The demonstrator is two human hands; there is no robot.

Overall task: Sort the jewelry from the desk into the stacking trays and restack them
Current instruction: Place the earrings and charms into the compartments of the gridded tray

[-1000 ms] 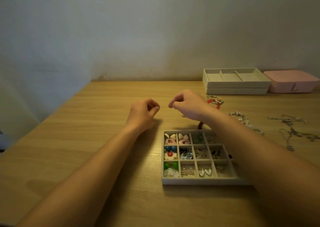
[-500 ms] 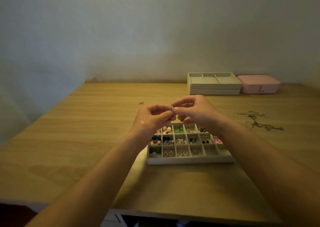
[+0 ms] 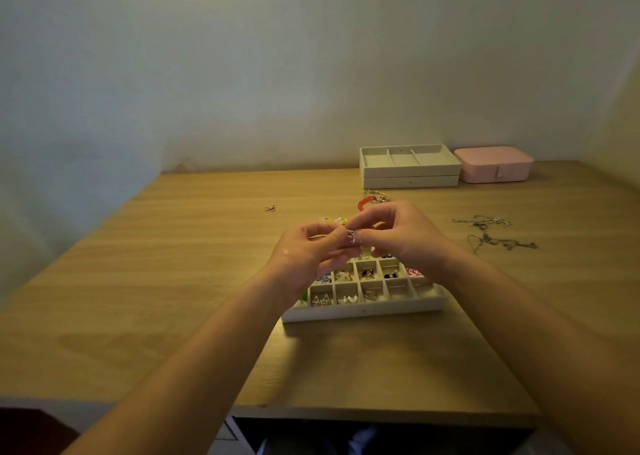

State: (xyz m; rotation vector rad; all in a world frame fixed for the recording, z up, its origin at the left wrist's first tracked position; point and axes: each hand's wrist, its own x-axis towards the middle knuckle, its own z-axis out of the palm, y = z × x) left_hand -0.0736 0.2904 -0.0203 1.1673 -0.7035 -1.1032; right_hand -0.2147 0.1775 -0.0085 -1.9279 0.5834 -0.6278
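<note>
A small silver ring (image 3: 351,236) is pinched between the fingertips of my left hand (image 3: 304,253) and my right hand (image 3: 401,236), above the far end of the white gridded tray (image 3: 363,310). That tray holds several earrings in its small compartments; my hands hide its far rows. Two stacked beige trays (image 3: 410,174) stand at the back of the desk, the top one with three bare compartments. Silver chains (image 3: 495,236) lie loose on the desk to the right. A red bead bracelet (image 3: 367,202) shows just beyond my right hand.
A pink closed box (image 3: 495,165) sits right of the stacked trays by the wall. A tiny metal piece (image 3: 270,208) lies alone on the wooden desk (image 3: 156,281) to the left. Small yellow items (image 3: 334,219) peek out behind my left hand.
My hands have come together from apart and now pinch the ring between them. The view has pulled back from the desk, with the gridded tray now lying under my hands.
</note>
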